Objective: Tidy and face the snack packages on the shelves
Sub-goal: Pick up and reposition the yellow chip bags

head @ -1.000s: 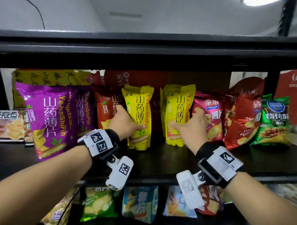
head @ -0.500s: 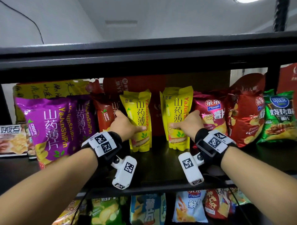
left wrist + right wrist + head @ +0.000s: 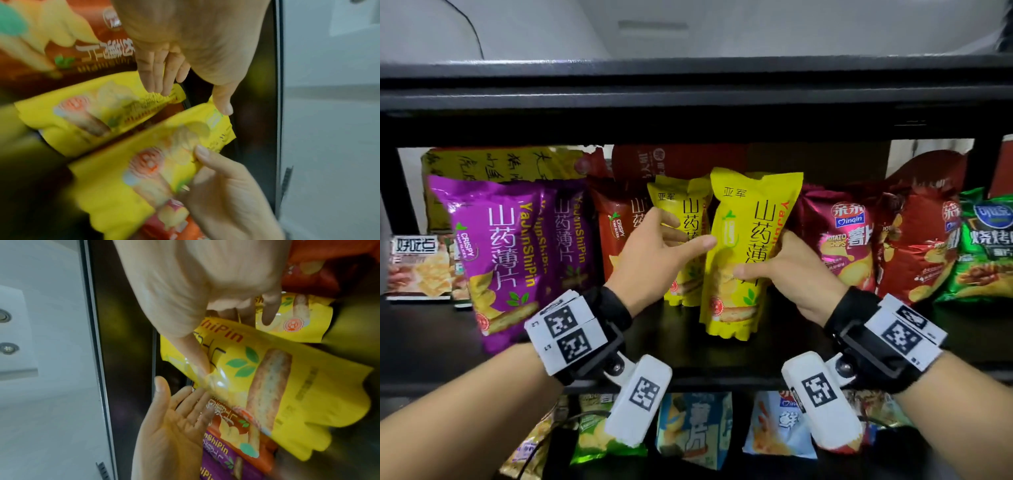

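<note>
A front yellow bag [image 3: 748,253] is gripped by the right hand [image 3: 787,274] at the centre of the head view, with the thumb pressed across its face and the other fingers curled behind its right edge. The bag is seen upright with a slight lean, its lower edge low over the dark shelf board [image 3: 688,353]; whether it touches the board cannot be told. Just to its left and farther back stands a second yellow bag [image 3: 683,240]. The left hand [image 3: 657,253] is held in front of that second bag with its fingers loosely spread and nearly straight, the thumb extended toward the front bag's left edge; nothing is gripped by it. Whether its fingertips touch the second bag cannot be told from the blurred left wrist view.

A large purple bag [image 3: 500,253] is seen at the left of the frame, with an orange-red bag [image 3: 616,226] between it and the yellow pair. At the right a dark red chip bag [image 3: 839,236] and a green bag [image 3: 986,246] are lined up on the same shelf.
</note>
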Tool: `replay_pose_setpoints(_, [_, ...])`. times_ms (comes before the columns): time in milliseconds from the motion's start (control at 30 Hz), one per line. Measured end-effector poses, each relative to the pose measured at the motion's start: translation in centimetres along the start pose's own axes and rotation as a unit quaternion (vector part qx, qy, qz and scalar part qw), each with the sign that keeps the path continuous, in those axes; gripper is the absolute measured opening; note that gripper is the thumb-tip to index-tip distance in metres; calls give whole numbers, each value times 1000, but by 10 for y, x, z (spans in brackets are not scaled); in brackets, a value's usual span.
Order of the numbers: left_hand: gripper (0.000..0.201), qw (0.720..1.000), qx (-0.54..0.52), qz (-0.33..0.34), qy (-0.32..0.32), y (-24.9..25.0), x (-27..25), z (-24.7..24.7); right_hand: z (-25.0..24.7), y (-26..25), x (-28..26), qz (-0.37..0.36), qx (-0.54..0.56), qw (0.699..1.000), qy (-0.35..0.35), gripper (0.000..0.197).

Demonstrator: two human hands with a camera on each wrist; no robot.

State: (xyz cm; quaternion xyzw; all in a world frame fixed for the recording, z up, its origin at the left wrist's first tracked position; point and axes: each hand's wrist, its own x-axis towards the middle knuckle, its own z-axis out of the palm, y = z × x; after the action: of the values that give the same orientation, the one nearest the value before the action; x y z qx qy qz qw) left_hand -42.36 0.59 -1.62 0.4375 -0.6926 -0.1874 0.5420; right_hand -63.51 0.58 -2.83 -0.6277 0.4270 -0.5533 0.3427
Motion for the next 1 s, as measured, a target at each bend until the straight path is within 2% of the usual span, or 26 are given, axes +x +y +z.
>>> replay_pose_setpoints(100, [90, 996, -87, -8, -13, 14, -8, 10, 11, -7, -10, -3, 28, 997, -79, 74])
replay_pose_setpoints(233, [73, 978, -204, 40, -15, 26, -10, 13, 17, -21, -17, -24, 84, 989, -115, 73])
replay_pose_setpoints(267, [68, 975, -218, 42, 3, 28, -9, 13, 18, -26, -16, -34, 115, 986, -117, 71])
replay_pose_setpoints(333, [55, 970, -236, 48, 39, 29, -6, 12, 21, -33, -11, -30, 158, 982, -97, 85])
replay_pose_setpoints(367, [47, 967, -247, 50, 40, 30, -5, 13, 23, -37, -7, -28, 164, 983, -81, 93])
replay_pose_setpoints(467, [30, 962, -268, 43, 30, 27, -2, 13, 32, -43, 0, -22, 162, 985, -47, 90])
replay_pose_setpoints(500, [27, 962, -267, 42, 32, 26, -1, 13, 34, -43, 2, -18, 154, 987, -32, 82])
replay_pose_setpoints(567, [23, 964, -261, 40, 37, 23, 1, 13, 35, -39, 5, -42, 139, 989, -19, 39])
replay_pose_setpoints(600, [21, 964, -260, 40, 37, 22, 2, 13, 35, -37, 6, -56, 136, 989, -19, 26])
replay_pose_setpoints(633, [21, 965, -258, 41, 36, 21, 3, 12, 36, -35, 7, -67, 129, 989, -10, 22])
replay_pose_setpoints(700, [22, 966, -253, 44, 36, 20, 4, 12, 37, -35, 7, -90, 115, 989, 4, 20])
replay_pose_setpoints(833, [29, 971, -232, 53, 26, 16, 4, 9, 39, -33, 8, -118, 80, 990, 20, 34])
replay_pose_setpoints(1000, [27, 974, -214, 74, 3, 13, -2, 8, 40, -33, 1, -135, 44, 990, -2, 21])
